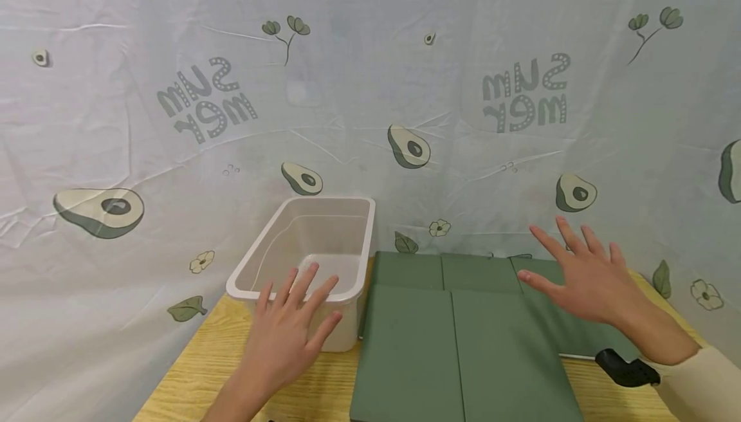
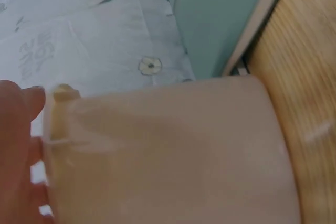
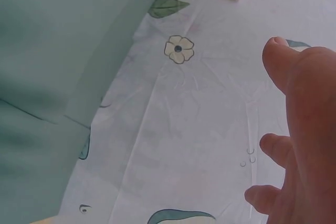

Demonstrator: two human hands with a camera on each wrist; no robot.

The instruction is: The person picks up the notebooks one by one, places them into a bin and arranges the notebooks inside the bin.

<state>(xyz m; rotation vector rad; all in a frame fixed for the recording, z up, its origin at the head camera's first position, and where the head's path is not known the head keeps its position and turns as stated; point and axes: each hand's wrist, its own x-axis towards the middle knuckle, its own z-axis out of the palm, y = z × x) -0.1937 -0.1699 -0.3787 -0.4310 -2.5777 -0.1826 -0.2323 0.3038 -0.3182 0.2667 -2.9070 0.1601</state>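
Observation:
My left hand (image 1: 287,332) is held with its fingers spread at the near end of a white plastic bin (image 1: 338,322). In the left wrist view the bin's wall (image 2: 173,156) fills much of the picture, with my fingers by its rim; whether they touch it I cannot tell. Inside, the part of the bin that shows holds nothing visible. My right hand (image 1: 593,280) hovers, fingers spread and holding nothing, above the right side of the green panels (image 1: 405,351). In the right wrist view its thumb and fingers (image 3: 275,150) stand apart from the green surface.
Green panels lie side by side over the wooden table (image 1: 191,370), right beside the bin. A pale curtain (image 1: 347,87) printed with avocados, flowers and lettering hangs behind. A black band (image 1: 627,368) sits at the right wrist, by a cream sleeve (image 1: 703,383).

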